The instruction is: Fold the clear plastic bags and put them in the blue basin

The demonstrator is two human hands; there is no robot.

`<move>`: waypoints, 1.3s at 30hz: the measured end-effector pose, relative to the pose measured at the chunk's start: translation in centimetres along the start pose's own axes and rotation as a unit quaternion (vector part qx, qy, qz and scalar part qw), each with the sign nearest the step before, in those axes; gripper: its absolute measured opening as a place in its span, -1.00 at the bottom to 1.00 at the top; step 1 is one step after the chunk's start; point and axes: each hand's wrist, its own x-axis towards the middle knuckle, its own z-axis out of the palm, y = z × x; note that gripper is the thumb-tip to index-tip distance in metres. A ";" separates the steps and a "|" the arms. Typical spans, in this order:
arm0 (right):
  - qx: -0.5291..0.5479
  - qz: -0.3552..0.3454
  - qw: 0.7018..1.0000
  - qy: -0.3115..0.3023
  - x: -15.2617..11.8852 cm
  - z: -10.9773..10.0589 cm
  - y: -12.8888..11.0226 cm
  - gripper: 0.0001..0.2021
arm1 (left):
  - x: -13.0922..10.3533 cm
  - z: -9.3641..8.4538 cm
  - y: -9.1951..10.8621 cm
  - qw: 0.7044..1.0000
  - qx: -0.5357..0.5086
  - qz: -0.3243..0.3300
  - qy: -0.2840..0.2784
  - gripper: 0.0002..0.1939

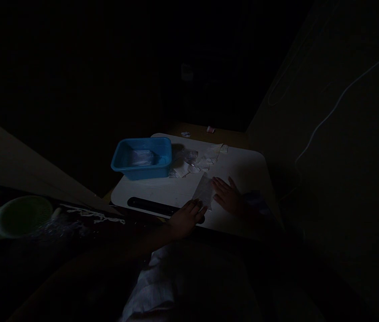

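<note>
A clear plastic bag (203, 190) lies flat on the small white table (243, 165). My left hand (187, 217) rests at its near edge, fingers stretched out over it. On its right side lies my right hand (227, 195), fingers spread and thumb apart, fingertips at the bag's edge. Further back is a loose heap of crumpled clear plastic and pale scraps (189, 163). To the left stands a blue plastic basin (136, 172) holding a stack of clear plastic bags (141, 157). The scene is very dark, so fine detail is lost.
A dark slot (149, 204) runs along the table's near edge. A small pinkish item (210, 129) and a pale scrap (185, 134) lie beyond the far edge. At the left is a green basket (22, 217). A white cable (338, 100) hangs along the right wall.
</note>
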 end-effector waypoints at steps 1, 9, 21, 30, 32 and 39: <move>0.001 -0.019 1.000 -0.005 0.0 0.0 -0.4 -0.53 | 0.0 0.0 0.0 1.000 -0.001 0.001 -0.002 -0.41; -0.008 0.018 1.000 -0.009 0.7 0.5 1.0 -0.55 | -0.1 -0.1 -0.1 1.000 -0.004 0.002 -0.006 -0.36; 0.002 -0.005 1.000 -0.014 0.9 0.7 0.5 -0.53 | 0.0 -0.2 0.1 1.000 -0.014 -0.003 -0.011 -0.37; -0.010 0.019 1.000 -0.006 0.9 0.6 0.9 -0.53 | -0.1 0.3 0.0 1.000 -0.007 0.000 0.003 -0.36; -0.006 -0.018 1.000 -0.009 0.9 0.6 0.0 -0.52 | -0.1 0.3 0.0 1.000 -0.001 0.000 0.006 -0.38; 0.001 0.023 1.000 -0.007 1.6 0.7 1.1 -0.54 | -0.1 0.1 0.1 1.000 0.000 0.003 0.003 -0.36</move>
